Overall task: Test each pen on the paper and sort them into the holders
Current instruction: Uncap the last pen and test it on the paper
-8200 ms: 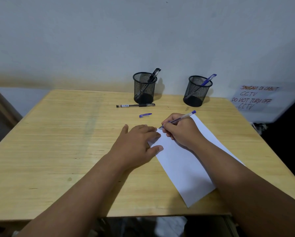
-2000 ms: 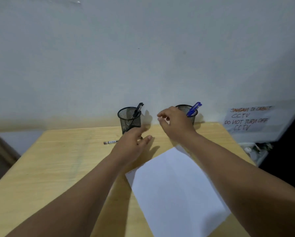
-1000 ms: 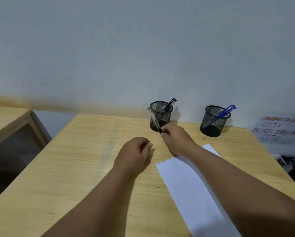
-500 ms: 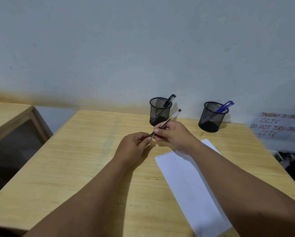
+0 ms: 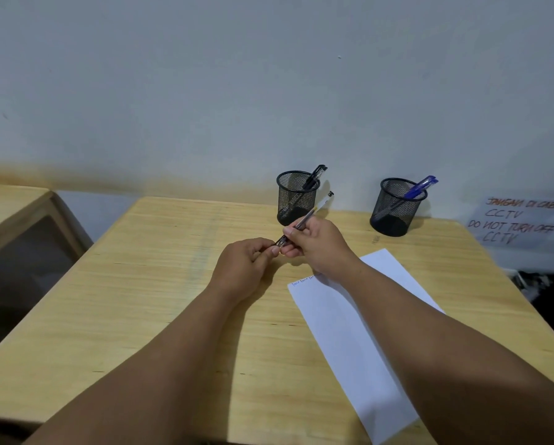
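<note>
A person's two hands meet over a pale wooden table (image 5: 160,303), both closed on one clear-barrelled black pen (image 5: 304,220) held just above the surface and angled up toward the wall. The right hand (image 5: 317,248) pinches the barrel between thumb and fingers; the left hand (image 5: 243,268) is curled around the lower, capped end, apparently set to pull the cap free. A white sheet of paper (image 5: 349,332), with a few small scribbles at its near corner, lies just beside and below the right wrist. Behind the hands stand two black mesh holders, well apart: the left holder (image 5: 296,197) carries a black pen (image 5: 314,176), the right holder (image 5: 397,205) a blue pen (image 5: 418,187). A sharp tug could send the cap skittering across the table or jab the exposed tip into a finger. The pen's raised end sits near the left holder, so a jerk backward might knock that light basket over. A forearm dragging across the paper could also shift it or smear fresh ink.
</note>
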